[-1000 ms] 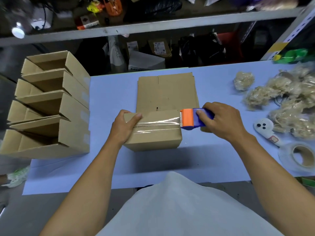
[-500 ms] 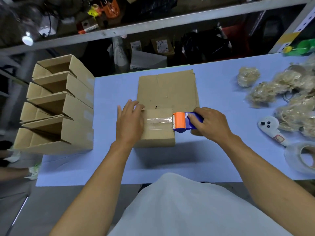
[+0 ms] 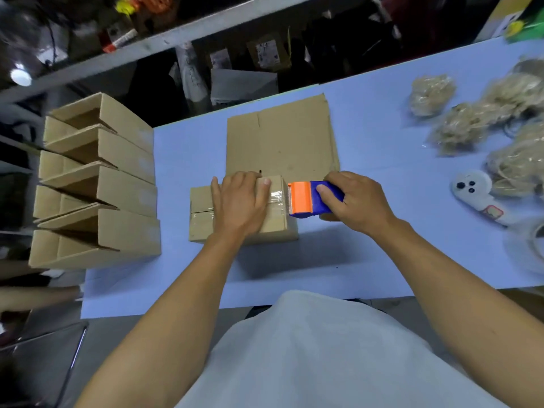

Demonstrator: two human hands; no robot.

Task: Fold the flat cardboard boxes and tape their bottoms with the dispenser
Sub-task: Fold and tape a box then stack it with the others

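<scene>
Dispenser (image 3: 312, 198) blade faces left, axis left-right | right fingers (image 3: 325, 191) grip it | left fingers (image 3: 259, 187) flat on box (image 3: 203, 219)

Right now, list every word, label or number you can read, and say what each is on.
No text can be read here.
White label on a shelf box: print too blurred.
Red-edged sticker on the white dispenser: too small.
Red and white item on the upper shelf: marks blurred.
Taped box, flat cardboard, orange and blue dispenser: no print visible.
</scene>
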